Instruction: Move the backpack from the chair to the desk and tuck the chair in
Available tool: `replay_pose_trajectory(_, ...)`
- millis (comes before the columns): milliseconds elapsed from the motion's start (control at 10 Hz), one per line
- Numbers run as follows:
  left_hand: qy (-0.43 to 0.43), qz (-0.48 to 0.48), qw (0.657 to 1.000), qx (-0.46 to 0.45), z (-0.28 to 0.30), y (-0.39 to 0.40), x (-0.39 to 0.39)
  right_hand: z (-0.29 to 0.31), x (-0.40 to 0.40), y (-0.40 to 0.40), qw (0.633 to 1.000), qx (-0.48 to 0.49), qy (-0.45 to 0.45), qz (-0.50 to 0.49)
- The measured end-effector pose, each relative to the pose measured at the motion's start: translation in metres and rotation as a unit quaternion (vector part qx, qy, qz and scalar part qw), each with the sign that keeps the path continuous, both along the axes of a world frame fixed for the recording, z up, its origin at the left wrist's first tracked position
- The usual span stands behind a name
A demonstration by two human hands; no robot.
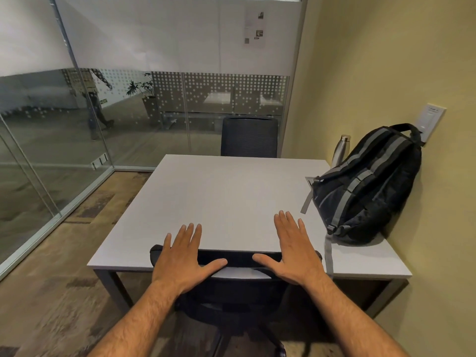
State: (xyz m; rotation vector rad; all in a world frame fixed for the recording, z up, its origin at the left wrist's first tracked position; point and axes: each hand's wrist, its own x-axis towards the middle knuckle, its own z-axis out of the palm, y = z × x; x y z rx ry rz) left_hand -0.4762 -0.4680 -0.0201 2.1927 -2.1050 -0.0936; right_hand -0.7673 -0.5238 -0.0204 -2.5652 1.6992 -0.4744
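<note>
Nearest, at six o'clock, both bare forearms reach forward over the black chair (pixel 233 292), whose backrest top sits right at the near edge of the worktop (pixel 219 197), the seat tucked beneath it. The left hand (pixel 180 261) lies flat with its fingers (pixel 190 234) spread wide and straight, palm on the left end of the backrest top, fingertips reaching over the worktop edge; it grips nothing. The right hand (pixel 293 253) mirrors it on the right end, fingers (pixel 286 225) fanned fully open, thumb pointing inward along the backrest, nothing closed in it.

Out at two o'clock the black and grey backpack (pixel 368 186) rests on the worktop, leaning against the yellow wall (pixel 386 73), one grey strap dangling over the near edge. Just behind it a steel bottle (pixel 340 150) stands upright, partly hidden by the bag.

At twelve o'clock a second dark chair (pixel 249 137) stands at the far side, with the glass partition (pixel 154 104) behind.
</note>
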Motion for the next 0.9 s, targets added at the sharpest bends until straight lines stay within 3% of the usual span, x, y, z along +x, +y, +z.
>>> replay_pose_trajectory(600,0.015,-0.009,1.0,-0.014,0.004,0.003,-0.002,0.01,0.0,0.002,1.0,0.012,0.015,-0.004)
replay_pose_trajectory(800,0.039,-0.02,0.999,-0.018,0.005,0.007,0.001,0.024,-0.001,0.016,0.995,0.006,-0.097,-0.003)
replay_pose_trajectory(900,0.073,-0.027,0.996,-0.034,0.01,0.007,0.0,0.061,0.006,0.029,0.961,-0.046,-0.271,-0.03)
